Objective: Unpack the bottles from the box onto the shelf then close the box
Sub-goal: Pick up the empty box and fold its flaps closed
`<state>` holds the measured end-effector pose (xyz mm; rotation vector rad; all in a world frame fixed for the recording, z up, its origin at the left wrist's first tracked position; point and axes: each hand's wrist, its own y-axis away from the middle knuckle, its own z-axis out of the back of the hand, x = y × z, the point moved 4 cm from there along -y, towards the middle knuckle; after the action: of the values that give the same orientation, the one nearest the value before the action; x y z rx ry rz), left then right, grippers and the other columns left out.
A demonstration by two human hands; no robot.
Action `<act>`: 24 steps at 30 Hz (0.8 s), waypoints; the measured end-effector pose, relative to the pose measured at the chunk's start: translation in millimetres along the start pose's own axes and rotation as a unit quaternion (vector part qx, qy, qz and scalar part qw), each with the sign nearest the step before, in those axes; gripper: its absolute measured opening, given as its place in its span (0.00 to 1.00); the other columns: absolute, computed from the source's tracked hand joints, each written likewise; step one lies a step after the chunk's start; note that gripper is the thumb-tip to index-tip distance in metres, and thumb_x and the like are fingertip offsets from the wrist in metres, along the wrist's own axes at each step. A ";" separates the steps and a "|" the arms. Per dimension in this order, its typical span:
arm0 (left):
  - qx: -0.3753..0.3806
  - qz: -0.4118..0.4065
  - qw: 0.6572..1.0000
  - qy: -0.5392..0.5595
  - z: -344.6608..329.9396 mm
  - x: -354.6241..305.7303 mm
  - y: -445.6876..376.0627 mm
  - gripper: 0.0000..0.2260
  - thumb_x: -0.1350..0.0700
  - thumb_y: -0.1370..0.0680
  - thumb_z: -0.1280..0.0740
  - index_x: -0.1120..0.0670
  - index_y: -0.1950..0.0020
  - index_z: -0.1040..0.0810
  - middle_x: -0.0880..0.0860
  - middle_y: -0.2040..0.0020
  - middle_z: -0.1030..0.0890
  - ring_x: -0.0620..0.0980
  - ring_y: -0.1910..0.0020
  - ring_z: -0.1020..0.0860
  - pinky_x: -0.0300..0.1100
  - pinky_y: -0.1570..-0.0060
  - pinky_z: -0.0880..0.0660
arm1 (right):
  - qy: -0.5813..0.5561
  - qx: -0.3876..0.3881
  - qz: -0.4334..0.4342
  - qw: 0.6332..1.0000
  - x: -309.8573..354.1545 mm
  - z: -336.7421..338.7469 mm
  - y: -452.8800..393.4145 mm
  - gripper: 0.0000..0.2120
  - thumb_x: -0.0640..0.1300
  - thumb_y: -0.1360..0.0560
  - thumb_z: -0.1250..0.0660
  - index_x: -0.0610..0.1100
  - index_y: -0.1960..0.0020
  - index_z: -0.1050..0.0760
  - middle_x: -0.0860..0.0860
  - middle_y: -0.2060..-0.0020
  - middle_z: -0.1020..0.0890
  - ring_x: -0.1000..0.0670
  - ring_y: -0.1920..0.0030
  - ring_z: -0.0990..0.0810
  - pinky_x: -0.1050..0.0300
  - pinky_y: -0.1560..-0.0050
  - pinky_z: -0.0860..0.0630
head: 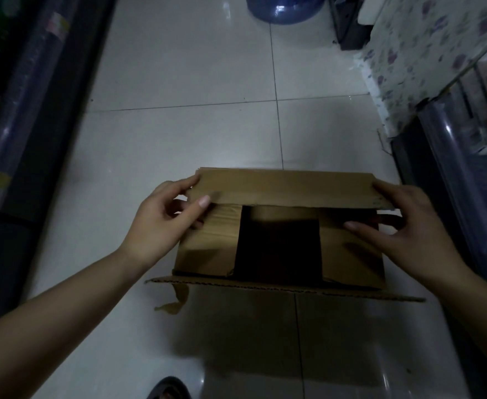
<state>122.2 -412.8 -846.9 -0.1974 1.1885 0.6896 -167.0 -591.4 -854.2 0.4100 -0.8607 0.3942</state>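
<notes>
**Box on the tiled floor, both hands on its far flap**

Pale glossy floor tiles [179,139] fill the aisle in front of you, and the cardboard box [348,254] sits on them right below your view.

Your left hand [164,223] pinches the left end of the far flap [288,185]: the thumb lies on top of the cardboard, the forefinger runs along its left edge, and the other fingers curl underneath. Your right hand [403,234] grips the right end of the same flap, fingers over its corner and the thumb stretched out over the right inner flap [348,249]. The far flap tilts toward you over the opening.

Below it, the left inner flap [207,249] and the right inner flap are folded in flat, with a dark gap [278,249] between them. You cannot see into that gap, so what the box holds cannot be told. The near flap [265,285] stands out toward you, edge-on, and a curl of brown tape [176,300] hangs from its left end.

Further out, a dark shelf unit [15,139] wrapped in clear plastic runs along your left. On your right stands another shelf [466,168], also behind plastic, and beyond it a flower-patterned cloth [409,53]. A blue water jug [282,8] sits at the far end of the aisle. The toe of a dark shoe [169,388] shows at the bottom edge.
</notes>
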 end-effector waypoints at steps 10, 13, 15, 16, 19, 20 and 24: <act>-0.034 -0.069 0.961 -0.264 2.1 8.4 -15.9 0.19 0.50 0.29 0.26 0.48 0.40 0.23 0.50 0.46 0.29 0.42 0.54 0.27 0.25 0.55 0.33 | 0.113 -0.035 0.038 0.992 -7.2 -1.6 -8.1 0.28 0.48 0.29 0.28 0.45 0.31 0.31 0.46 0.35 0.32 0.61 0.43 0.39 0.51 0.39 0.29; 0.006 -0.080 0.964 -0.254 3.9 13.4 -19.0 0.24 0.50 0.29 0.25 0.48 0.34 0.26 0.48 0.34 0.30 0.46 0.35 0.31 0.38 0.36 0.33 | 0.053 -0.014 0.018 0.998 -11.9 -4.1 -10.7 0.32 0.46 0.30 0.28 0.49 0.29 0.35 0.50 0.35 0.32 0.55 0.39 0.32 0.53 0.38 0.30; 0.045 -0.080 0.965 -0.247 1.6 12.5 -21.2 0.28 0.50 0.29 0.25 0.47 0.31 0.28 0.45 0.31 0.31 0.40 0.33 0.35 0.36 0.34 0.38 | 0.010 0.001 0.004 1.000 -12.3 -6.0 -12.3 0.33 0.45 0.30 0.27 0.50 0.28 0.36 0.52 0.35 0.32 0.54 0.40 0.29 0.55 0.40 0.29; 0.057 -0.083 0.964 -0.245 0.5 11.7 -22.7 0.28 0.50 0.30 0.25 0.47 0.31 0.28 0.45 0.31 0.31 0.38 0.34 0.35 0.33 0.35 0.39 | 0.011 0.006 0.008 1.000 -11.2 -5.7 -13.5 0.33 0.44 0.30 0.27 0.48 0.28 0.36 0.51 0.35 0.31 0.53 0.40 0.29 0.56 0.41 0.28; 0.062 -0.086 0.963 -0.247 -0.2 7.2 -30.4 0.30 0.49 0.32 0.23 0.47 0.31 0.28 0.46 0.37 0.28 0.39 0.40 0.31 0.26 0.42 0.37 | 0.029 0.025 0.026 0.999 -7.1 -3.9 -17.6 0.32 0.41 0.30 0.27 0.46 0.29 0.34 0.50 0.36 0.31 0.53 0.41 0.28 0.57 0.42 0.28; 0.070 -0.085 0.962 -0.249 -1.8 5.6 -32.4 0.30 0.49 0.32 0.23 0.47 0.32 0.27 0.45 0.39 0.27 0.40 0.41 0.30 0.24 0.45 0.36 | 0.023 0.038 0.031 0.999 -6.1 -5.0 -18.5 0.32 0.41 0.31 0.27 0.46 0.30 0.34 0.51 0.37 0.31 0.53 0.42 0.28 0.58 0.42 0.28; 0.139 -0.077 0.957 -0.242 -21.8 2.5 -36.4 0.24 0.47 0.32 0.24 0.46 0.36 0.23 0.43 0.44 0.23 0.42 0.44 0.25 0.32 0.44 0.29 | 0.028 0.093 0.066 0.993 -2.8 -18.0 -19.5 0.32 0.42 0.32 0.26 0.48 0.30 0.34 0.53 0.38 0.31 0.54 0.41 0.27 0.68 0.46 0.30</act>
<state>127.0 -450.8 -865.1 0.1128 0.7756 0.3940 -147.5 -599.5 -870.5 0.5126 -0.8008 0.6081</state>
